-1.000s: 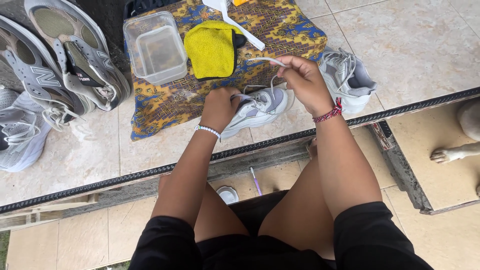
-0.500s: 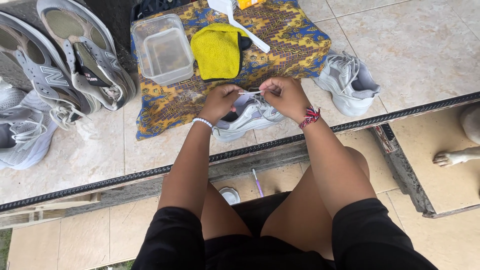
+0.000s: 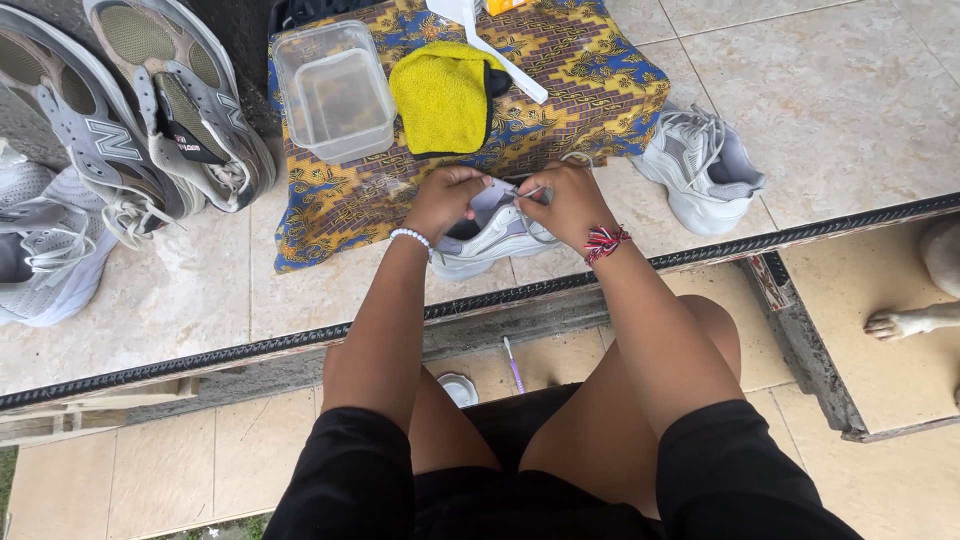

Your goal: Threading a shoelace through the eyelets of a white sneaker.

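Both hands met over a white sneaker [image 3: 490, 238] lying at the near edge of a patterned cloth [image 3: 590, 95] on the tiled floor [image 3: 830, 90]: the left hand [image 3: 447, 200] curled over the shoe's opening, gripping it, while the right hand [image 3: 570, 203] pinched a white lace [image 3: 530, 190] between fingertips. On the cloth, farther off, lay a yellow towel [image 3: 440, 95] and, to its left, a clear plastic tub [image 3: 333, 90]. A second white sneaker [image 3: 700, 170] sat to the right, grey shoes [image 3: 130, 120] lay far left, and a purple toothbrush [image 3: 513, 364] lay on the lower step between the knees.
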